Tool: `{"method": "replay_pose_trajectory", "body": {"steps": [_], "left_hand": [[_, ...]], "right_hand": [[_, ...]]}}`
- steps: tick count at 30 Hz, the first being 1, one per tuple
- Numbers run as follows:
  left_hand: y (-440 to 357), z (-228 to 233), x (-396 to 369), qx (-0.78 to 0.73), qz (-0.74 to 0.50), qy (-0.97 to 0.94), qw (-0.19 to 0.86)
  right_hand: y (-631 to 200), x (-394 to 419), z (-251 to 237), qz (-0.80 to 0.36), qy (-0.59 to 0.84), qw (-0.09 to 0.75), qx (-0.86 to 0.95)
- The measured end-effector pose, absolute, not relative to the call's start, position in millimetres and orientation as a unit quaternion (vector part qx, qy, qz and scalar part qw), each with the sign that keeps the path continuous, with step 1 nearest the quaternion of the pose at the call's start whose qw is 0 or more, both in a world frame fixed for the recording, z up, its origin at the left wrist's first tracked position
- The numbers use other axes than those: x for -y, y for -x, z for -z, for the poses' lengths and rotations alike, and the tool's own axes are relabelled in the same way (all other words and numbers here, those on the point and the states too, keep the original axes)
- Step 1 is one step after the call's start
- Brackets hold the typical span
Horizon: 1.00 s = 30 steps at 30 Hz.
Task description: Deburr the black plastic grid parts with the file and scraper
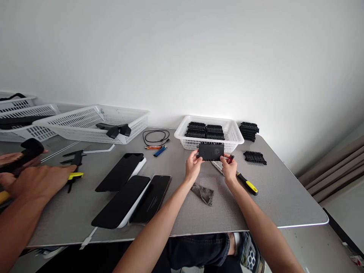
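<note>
My left hand [193, 167] pinches the left end of a flat black plastic plate [210, 152] with a toothed edge. At the plate's right end, my right hand [229, 170] grips it too, and a dark red lighter [231, 157] is tucked in those fingers. The plate is held up over the table, in front of a white basket [182, 143] with stacked black toothed plates [206, 131]. Under my right hand lies a tool with a black and yellow handle [248, 185], its light blade partly covered. A crumpled grey cloth [204, 193] lies between my forearms.
One similar plate [255, 157] lies at right, near a stack [248, 131]. Left are phone-like black slabs [122, 203], lighters [160, 151], a cable [156, 131], calipers [76, 157] and a larger basket [71, 131]. Another person's hand [42, 178] works at far left.
</note>
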<state>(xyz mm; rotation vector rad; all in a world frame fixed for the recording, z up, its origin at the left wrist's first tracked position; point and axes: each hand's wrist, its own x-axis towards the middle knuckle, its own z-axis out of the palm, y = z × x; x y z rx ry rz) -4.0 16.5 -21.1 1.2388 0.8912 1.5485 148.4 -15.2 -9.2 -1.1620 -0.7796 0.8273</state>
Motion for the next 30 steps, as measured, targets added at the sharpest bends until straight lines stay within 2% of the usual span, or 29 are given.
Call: {"method": "replay_pose_trajectory", "body": {"steps": [8, 14, 16, 24, 30], "left_hand": [[3.1, 19.6, -15.3, -0.386, -0.631, -0.517, 0.43], [7.2, 17.3, -14.8, -0.468, -0.637, -0.553, 0.262], [8.8, 16.2, -14.4, -0.473, -0.645, -0.551, 0.24], [5.8, 13.3, -12.5, -0.388, -0.65, -0.564, 0.329], [3.8, 15.7, -13.0, -0.322, -0.648, -0.51, 0.466]], "right_hand": [[-147.5, 16.2, 6.1, -0.381, 0.521, 0.683, 0.342], [-147.6, 17.7, 2.7, -0.417, 0.484, 0.704, 0.311], [-147.9, 18.6, 0.6, -0.436, 0.465, 0.709, 0.3], [-149.6, 17.8, -4.7, -0.414, 0.502, 0.702, 0.289], [-151.9, 14.5, -2.8, -0.382, 0.522, 0.702, 0.298]]}}
